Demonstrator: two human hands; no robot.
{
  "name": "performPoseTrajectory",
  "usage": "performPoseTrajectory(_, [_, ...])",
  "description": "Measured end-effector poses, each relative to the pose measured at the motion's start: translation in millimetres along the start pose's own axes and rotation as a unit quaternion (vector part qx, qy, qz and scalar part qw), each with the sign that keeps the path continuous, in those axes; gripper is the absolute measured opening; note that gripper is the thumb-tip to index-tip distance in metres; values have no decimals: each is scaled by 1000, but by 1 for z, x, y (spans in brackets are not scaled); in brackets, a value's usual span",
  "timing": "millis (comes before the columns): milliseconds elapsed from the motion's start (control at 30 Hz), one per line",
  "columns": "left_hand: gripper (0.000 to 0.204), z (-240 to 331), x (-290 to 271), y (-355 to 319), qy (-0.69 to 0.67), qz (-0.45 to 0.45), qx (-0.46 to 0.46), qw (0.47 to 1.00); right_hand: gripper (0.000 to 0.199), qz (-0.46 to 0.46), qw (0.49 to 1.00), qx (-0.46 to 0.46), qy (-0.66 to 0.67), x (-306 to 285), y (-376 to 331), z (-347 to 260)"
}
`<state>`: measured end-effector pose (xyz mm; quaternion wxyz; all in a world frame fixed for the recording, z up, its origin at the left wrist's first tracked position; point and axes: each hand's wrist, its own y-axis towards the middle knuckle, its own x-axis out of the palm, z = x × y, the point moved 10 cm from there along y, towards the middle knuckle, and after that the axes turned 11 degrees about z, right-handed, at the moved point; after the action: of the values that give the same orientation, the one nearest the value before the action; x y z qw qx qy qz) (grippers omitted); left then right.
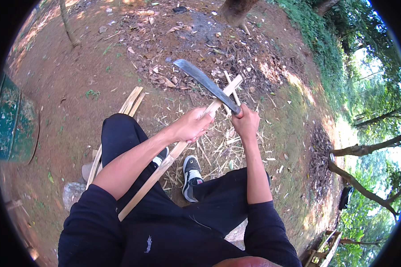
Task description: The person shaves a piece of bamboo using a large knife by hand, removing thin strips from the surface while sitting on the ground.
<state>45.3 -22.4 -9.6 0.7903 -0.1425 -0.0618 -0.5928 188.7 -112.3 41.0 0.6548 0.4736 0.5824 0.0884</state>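
Observation:
My left hand [194, 125] is closed round a long, pale strip of split wood [153, 178]. The strip slants from my lap up and away to the right, past my feet. In my right hand [246, 122] is the handle of a machete [205, 83] with a dark, curved blade. Its blade lies across the strip near the far end, beyond my left hand, and its tip points to the far left. A thinner piece of wood [227, 76] shows behind the blade and strip; I cannot tell whether it touches them.
Wood shavings [223, 149] litter the ground round my shoes [192, 171]. More wood strips [131, 101] lean beside my left leg, near a stone [73, 194]. A green drum [15, 120] stands at the left. A tree trunk [236, 11] rises at the far side.

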Motion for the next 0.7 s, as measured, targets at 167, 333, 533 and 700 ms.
performPoseTrajectory(167, [30, 4, 9, -7, 2, -12, 2, 1000, 13, 52, 993, -23, 107, 9, 4, 34])
performPoseTrajectory(333, [28, 4, 1, 10, 33, 21, 6, 999, 15, 74, 988, 61, 123, 36, -4, 51])
performPoseTrajectory(533, [26, 4, -7, 7, 4, 1, -12, 1000, 15, 65, 985, 150, 59, 49, -13, 103])
performPoseTrajectory(700, [29, 15, -10, -6, -45, -27, -5, 999, 31, -13, 890, 436, -131, 35, -58, 241])
